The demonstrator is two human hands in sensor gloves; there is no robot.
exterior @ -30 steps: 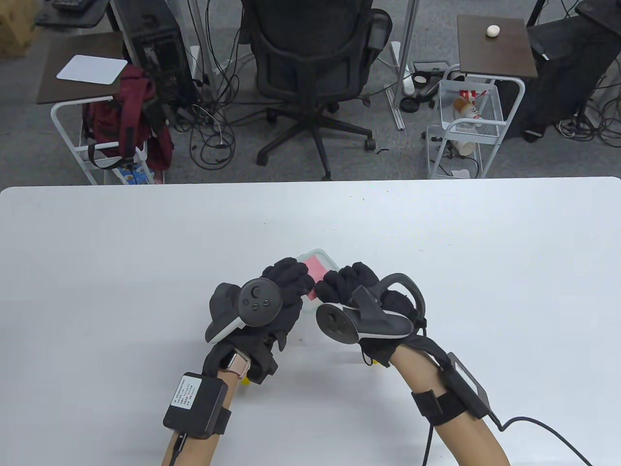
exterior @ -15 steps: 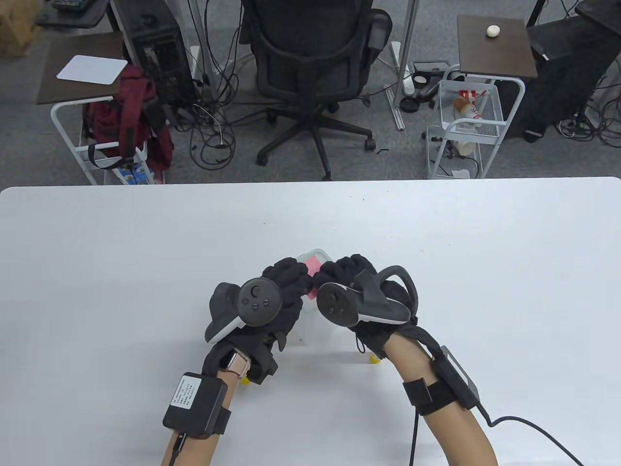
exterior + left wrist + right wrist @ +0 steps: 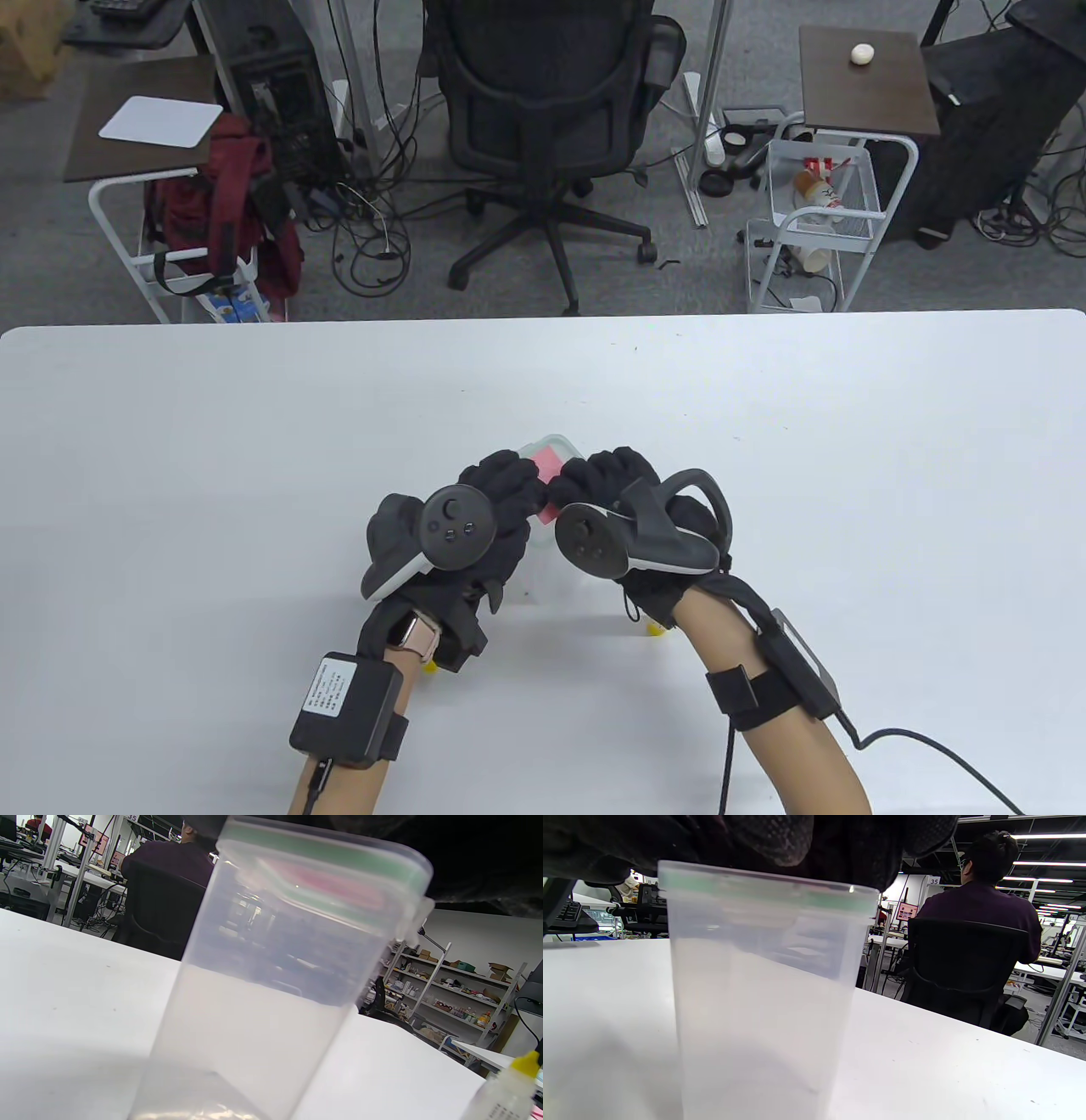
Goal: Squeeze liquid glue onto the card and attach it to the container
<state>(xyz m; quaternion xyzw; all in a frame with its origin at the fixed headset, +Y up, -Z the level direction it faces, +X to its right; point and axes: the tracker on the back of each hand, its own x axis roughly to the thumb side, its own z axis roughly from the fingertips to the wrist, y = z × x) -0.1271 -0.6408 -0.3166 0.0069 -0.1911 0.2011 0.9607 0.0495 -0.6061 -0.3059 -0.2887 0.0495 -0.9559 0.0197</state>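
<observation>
A tall translucent container (image 3: 551,577) with a green-edged lid stands on the white table (image 3: 848,475). A pink card (image 3: 548,464) lies on its lid. My left hand (image 3: 517,482) rests curled over the lid's left side at the card's edge. My right hand (image 3: 579,482) presses its curled fingers down on the card from the right. The container fills the left wrist view (image 3: 263,993), where the card shows pink through the lid (image 3: 335,882). It also fills the right wrist view (image 3: 755,993), with my fingers (image 3: 780,840) on top of it. The glue bottle (image 3: 507,1092) with a yellow cap stands on the table beside it.
The glue bottle's yellow cap (image 3: 655,628) peeks out under my right wrist. Another small yellow thing (image 3: 430,667) shows under my left wrist. Beyond the table's far edge stand an office chair (image 3: 543,110), side tables and a wire cart (image 3: 814,212).
My right hand has shifted left over the lid and now covers more of the pink card. My left hand and the container have stayed put.
</observation>
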